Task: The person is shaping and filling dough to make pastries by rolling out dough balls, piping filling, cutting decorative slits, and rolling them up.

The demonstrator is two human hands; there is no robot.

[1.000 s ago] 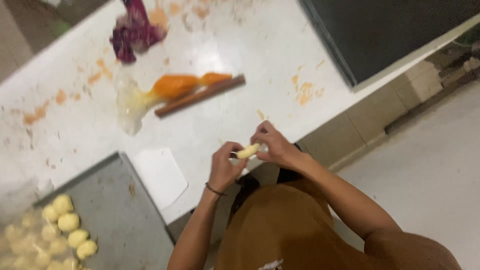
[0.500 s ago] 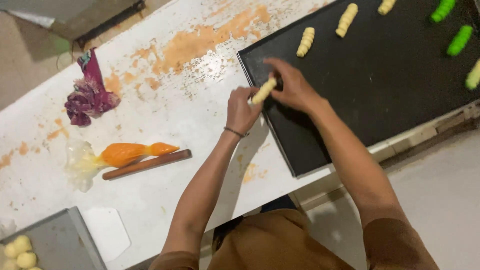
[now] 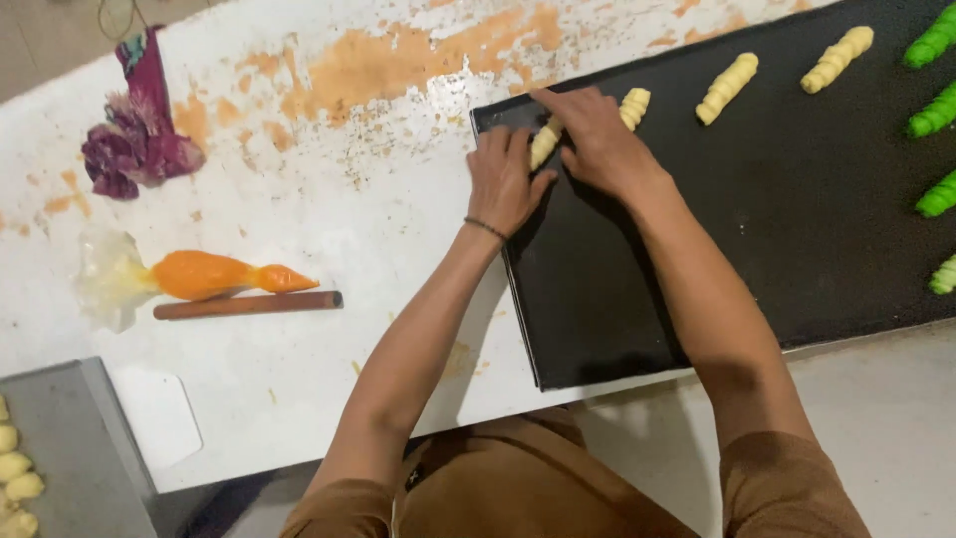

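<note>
Head camera: both hands press a pale yellow dough roll (image 3: 544,145) onto the near-left corner of a black baking tray (image 3: 697,299), the left hand (image 3: 505,179) flat beside it, the right hand (image 3: 597,139) closed over its upper end. More yellow rolls (image 3: 727,88) line the tray's far edge (green ones (image 3: 934,112) lie further right). On the stained white counter (image 3: 329,199) lie an orange piping bag (image 3: 199,276), a wooden rolling pin (image 3: 249,305) and a purple cloth (image 3: 134,139).

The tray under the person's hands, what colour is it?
The tray is plain black, seen best in the head view.
</note>
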